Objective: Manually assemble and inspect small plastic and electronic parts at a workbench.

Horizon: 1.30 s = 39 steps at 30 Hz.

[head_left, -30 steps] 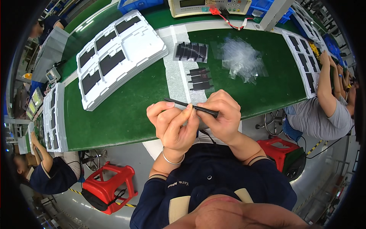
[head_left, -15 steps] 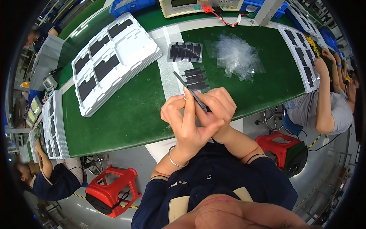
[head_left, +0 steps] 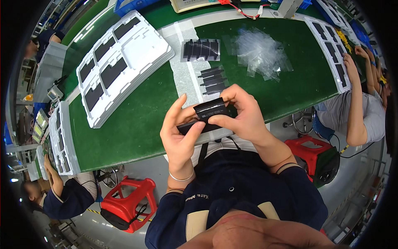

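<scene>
Head view: hands pinch a black piece at a green table, 2 red stools flanking.

The flat black pack is now turning its broad face up instead of its thin edge. My left hand is spreading around its left end rather than pinching mid-edge, and my right hand is laying its thumb across the face.

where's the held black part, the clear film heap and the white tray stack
Black part (head_left: 210,111): head view, its exposed face
Clear film heap (head_left: 262,54): head view, middle of the heap
White tray stack (head_left: 143,45): head view, bare part of its top
</scene>
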Motion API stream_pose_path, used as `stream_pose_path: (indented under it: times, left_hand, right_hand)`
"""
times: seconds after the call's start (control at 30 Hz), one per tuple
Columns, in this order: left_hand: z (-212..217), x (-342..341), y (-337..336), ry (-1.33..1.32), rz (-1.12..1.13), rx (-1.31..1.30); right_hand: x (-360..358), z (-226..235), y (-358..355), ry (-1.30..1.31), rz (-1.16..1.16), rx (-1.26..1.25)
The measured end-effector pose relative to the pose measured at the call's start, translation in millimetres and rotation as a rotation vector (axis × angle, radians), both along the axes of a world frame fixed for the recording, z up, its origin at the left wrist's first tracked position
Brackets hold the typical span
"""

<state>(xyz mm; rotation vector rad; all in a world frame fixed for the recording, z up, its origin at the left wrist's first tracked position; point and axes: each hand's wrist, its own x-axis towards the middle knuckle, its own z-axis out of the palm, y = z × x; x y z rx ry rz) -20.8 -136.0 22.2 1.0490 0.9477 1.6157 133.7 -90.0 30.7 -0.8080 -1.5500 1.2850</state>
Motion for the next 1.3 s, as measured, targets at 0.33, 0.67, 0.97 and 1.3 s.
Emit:
stream_pose_path:
  times: [0.33,0.67,0.97,1.3]
  left_hand:
    - [-8,-2,-5,0.010,0.018,0.084]
    - [-8,11,-3,0.430,0.180,0.308]
    - [-14,29,0,0.580,0.219,0.417]
    - [-9,28,-1,0.157,0.222,0.123]
  right_hand:
    - [6,2,9,0.100,-0.091,0.237]
    - [5,1,-1,-0.020,-0.406,0.576]
    - [8,-5,-3,-0.146,-0.601,0.770]
    - [16,-5,0,-0.162,-0.325,0.593]
